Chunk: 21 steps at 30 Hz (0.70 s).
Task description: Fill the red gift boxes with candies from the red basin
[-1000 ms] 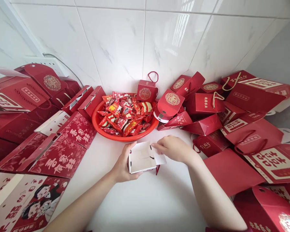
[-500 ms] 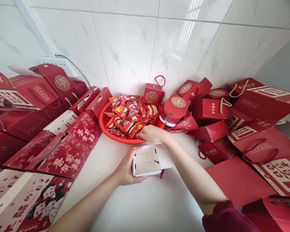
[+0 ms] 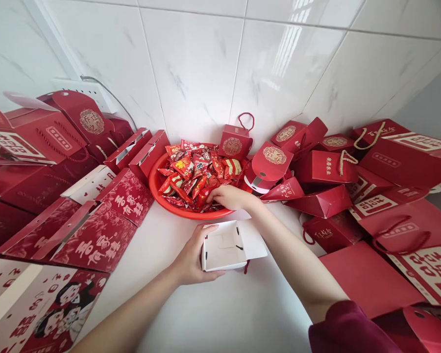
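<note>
My left hand [image 3: 191, 257] grips a small gift box [image 3: 224, 246] by its left side, thumb on the upper rim and fingers beneath. The box is open toward me, its white inside bare, with dark cord ends in the walls and a white flap spread to the right. Just beyond it stands a red plastic basin [image 3: 165, 205] heaped with red wrapped candies [image 3: 193, 169]. My right hand [image 3: 231, 197] reaches over the basin's near rim. Its fingers are curled together among the packets; the fingertips are partly hidden, so what they pinch cannot be made out.
Red gift boxes with cord handles [image 3: 325, 166] crowd the right side. Flat-sided red boxes [image 3: 95, 240] and a couple-printed box [image 3: 64, 309] line the left. One small box [image 3: 235, 139] sits at the basin's back edge. Behind rises a tiled wall [image 3: 194, 63] with a power strip [image 3: 95, 93].
My right hand has shifted slightly left and deeper into the candies, and some packets there have moved. My left hand holds the box in nearly the same place. The view has tilted a little.
</note>
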{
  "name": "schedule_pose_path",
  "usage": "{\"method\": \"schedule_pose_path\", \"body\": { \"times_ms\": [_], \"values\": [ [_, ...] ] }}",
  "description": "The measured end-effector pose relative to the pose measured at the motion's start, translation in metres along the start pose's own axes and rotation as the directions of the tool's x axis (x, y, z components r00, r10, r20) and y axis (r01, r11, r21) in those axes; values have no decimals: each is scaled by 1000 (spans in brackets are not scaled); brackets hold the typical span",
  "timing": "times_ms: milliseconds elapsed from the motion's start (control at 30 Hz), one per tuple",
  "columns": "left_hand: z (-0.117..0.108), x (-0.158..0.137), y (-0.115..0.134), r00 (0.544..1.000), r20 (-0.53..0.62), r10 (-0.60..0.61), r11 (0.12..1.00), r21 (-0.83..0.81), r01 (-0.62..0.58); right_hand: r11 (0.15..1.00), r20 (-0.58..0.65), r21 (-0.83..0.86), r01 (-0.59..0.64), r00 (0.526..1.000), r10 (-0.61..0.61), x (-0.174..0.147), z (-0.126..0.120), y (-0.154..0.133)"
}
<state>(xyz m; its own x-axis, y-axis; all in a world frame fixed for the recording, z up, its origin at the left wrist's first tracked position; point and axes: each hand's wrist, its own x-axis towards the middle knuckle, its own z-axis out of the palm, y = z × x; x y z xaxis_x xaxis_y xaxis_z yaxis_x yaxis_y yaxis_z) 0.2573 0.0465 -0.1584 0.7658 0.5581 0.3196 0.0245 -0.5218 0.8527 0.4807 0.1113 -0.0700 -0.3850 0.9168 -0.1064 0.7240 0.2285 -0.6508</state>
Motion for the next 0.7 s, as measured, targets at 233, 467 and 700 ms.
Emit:
{"method": "schedule_pose_path", "body": {
  "times_ms": [233,467,700],
  "values": [
    [-1,0,0,1000,-8,-13,999,34,13,998,294,-5,-70,953,69,21,-7,1],
    [0,0,0,1000,4,-11,999,39,11,970,354,240,-41,934,-48,22,-6,13],
    [-1,0,0,1000,-2,-13,998,57,14,930,227,365,-39,973,-49,29,0,23]
  ]
}}
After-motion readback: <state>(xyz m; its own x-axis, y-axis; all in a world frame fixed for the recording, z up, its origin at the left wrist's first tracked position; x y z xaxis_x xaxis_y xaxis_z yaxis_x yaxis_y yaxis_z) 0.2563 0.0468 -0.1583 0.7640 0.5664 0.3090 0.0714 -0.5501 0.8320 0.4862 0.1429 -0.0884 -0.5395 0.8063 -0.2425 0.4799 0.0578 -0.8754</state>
